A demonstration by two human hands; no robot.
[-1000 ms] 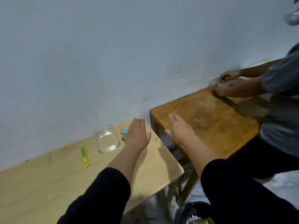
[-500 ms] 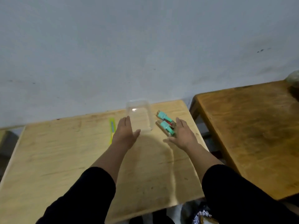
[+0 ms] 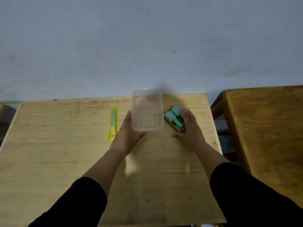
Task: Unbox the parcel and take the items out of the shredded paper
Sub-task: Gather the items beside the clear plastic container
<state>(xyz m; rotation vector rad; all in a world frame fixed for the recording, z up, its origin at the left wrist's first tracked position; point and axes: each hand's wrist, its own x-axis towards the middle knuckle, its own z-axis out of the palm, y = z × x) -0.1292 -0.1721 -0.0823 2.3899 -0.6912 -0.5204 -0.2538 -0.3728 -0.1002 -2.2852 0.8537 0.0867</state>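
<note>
Left hand (image 3: 127, 136) flat, fingers straight, against left side and near corner of clear tub (image 3: 147, 110) on pale table (image 3: 49, 153). Right hand (image 3: 190, 130) open, fingers straight, touching green-and-brown pack (image 3: 173, 117) just right of tub. Yellow-green cutter (image 3: 113, 123) left of left hand. Darker table (image 3: 270, 128) at right.

A plain, bare room: two wooden benches, pale (image 3: 65, 161) and darker (image 3: 270, 136), pushed against a scuffed, grey-white painted wall (image 3: 147, 46).

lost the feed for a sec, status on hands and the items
Left hand open, against clear container. Right hand open, touching green items. Yellow cutter lies left, untouched. No parcel in view.
</note>
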